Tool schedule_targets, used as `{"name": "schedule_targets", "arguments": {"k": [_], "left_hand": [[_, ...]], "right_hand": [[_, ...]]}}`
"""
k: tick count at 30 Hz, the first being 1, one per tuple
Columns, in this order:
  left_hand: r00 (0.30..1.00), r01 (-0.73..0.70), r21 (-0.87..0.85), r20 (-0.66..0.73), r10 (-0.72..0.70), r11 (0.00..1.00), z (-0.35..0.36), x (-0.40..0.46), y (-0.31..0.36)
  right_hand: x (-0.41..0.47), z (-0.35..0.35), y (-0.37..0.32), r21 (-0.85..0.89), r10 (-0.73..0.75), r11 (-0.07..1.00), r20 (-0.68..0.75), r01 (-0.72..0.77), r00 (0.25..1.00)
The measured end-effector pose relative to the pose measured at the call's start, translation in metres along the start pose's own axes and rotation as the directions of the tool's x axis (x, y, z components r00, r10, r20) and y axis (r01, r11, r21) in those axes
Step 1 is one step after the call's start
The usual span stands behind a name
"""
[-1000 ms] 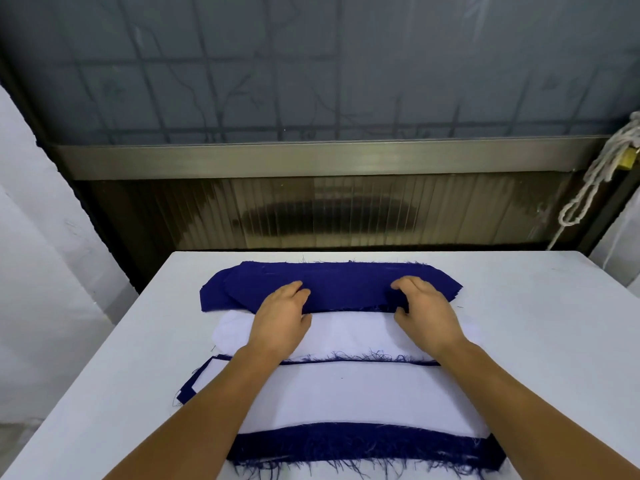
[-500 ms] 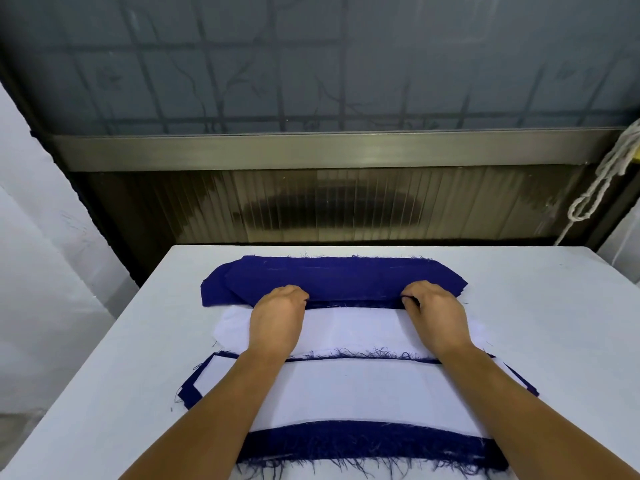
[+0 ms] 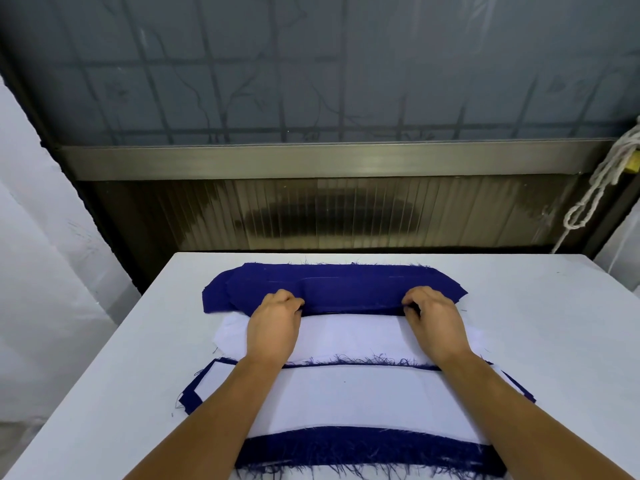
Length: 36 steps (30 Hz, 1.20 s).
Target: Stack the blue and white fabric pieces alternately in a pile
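Two hands (image 3: pixel 353 327) pinching blue fabric (image 3: pixel 332 287), white pieces (image 3: pixel 349 337) beneath

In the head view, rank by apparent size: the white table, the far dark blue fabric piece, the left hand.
1. White table, largest by far.
2. Far dark blue fabric piece.
3. Left hand, smallest, though it is nearer the camera than the fabric.

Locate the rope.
Head view, far right edge: the rope hangs beside the window frame, above and beyond the table.
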<state>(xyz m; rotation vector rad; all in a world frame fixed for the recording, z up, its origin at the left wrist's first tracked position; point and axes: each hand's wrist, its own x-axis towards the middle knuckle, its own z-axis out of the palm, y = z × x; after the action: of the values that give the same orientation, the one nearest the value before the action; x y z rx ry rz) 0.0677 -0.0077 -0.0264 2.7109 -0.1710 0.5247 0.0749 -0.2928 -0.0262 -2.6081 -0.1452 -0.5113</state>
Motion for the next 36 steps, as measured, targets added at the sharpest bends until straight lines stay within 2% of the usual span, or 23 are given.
{"name": "schedule_targets", "arguments": {"k": [4,7,10,14,17,19,22,26,28,31,32,34,36], "left_hand": [[0.997,0.021,-0.136,-0.073,-0.031,0.990,-0.018,-0.002,0.000],[0.986,-0.085,-0.090,-0.150,0.071,0.992,-0.041,-0.011,0.000],[0.979,-0.159,-0.082,-0.142,0.147,0.984,-0.063,-0.029,-0.002],[0.984,-0.178,-0.155,-0.032,0.175,0.972,-0.089,-0.055,-0.012],[0.978,-0.087,-0.317,0.151,0.141,0.944,-0.101,-0.062,-0.021],[0.964,-0.026,-0.363,0.238,0.120,0.931,-0.106,-0.059,-0.024],[0.964,-0.004,-0.351,0.247,0.096,0.936,-0.108,-0.049,-0.028],[0.984,0.011,-0.255,0.173,0.034,0.967,-0.110,-0.031,-0.030],[0.998,-0.008,-0.238,0.054,0.021,0.971,-0.114,-0.027,-0.028],[0.992,-0.088,-0.259,-0.115,0.060,0.962,-0.120,-0.038,-0.025],[0.990,-0.099,-0.293,-0.124,0.065,0.951,-0.119,-0.047,-0.028],[0.995,-0.101,-0.373,-0.055,0.087,0.922,-0.111,-0.073,-0.038],[0.983,-0.167,-0.337,0.010,0.181,0.927,-0.097,-0.104,-0.048]], "right_hand": [[-0.002,-0.013,-0.005,0.077,0.057,0.995,0.005,-0.057,0.998],[-0.013,-0.034,-0.013,0.066,-0.024,0.997,-0.029,0.026,0.999],[-0.032,-0.063,-0.020,0.051,-0.052,0.997,0.048,0.050,0.997],[-0.053,-0.101,-0.023,0.123,-0.023,0.992,0.228,-0.005,0.973],[-0.058,-0.117,-0.016,0.213,-0.009,0.974,0.384,-0.079,0.923],[-0.056,-0.122,-0.010,0.227,-0.012,0.967,0.483,-0.112,0.876],[-0.051,-0.118,-0.008,0.178,0.020,0.974,0.546,-0.139,0.838],[-0.043,-0.111,-0.014,0.058,0.055,0.995,0.365,-0.081,0.930],[-0.043,-0.115,-0.021,0.050,0.039,0.998,0.191,-0.049,0.981],[-0.060,-0.121,-0.024,0.088,-0.018,0.996,-0.047,0.022,0.999],[-0.069,-0.120,-0.022,0.056,-0.072,0.995,-0.099,0.078,0.992],[-0.096,-0.110,-0.012,-0.039,-0.241,0.971,-0.149,0.237,0.959],[-0.123,-0.096,-0.004,-0.054,-0.340,0.940,-0.110,0.336,0.934]]}}
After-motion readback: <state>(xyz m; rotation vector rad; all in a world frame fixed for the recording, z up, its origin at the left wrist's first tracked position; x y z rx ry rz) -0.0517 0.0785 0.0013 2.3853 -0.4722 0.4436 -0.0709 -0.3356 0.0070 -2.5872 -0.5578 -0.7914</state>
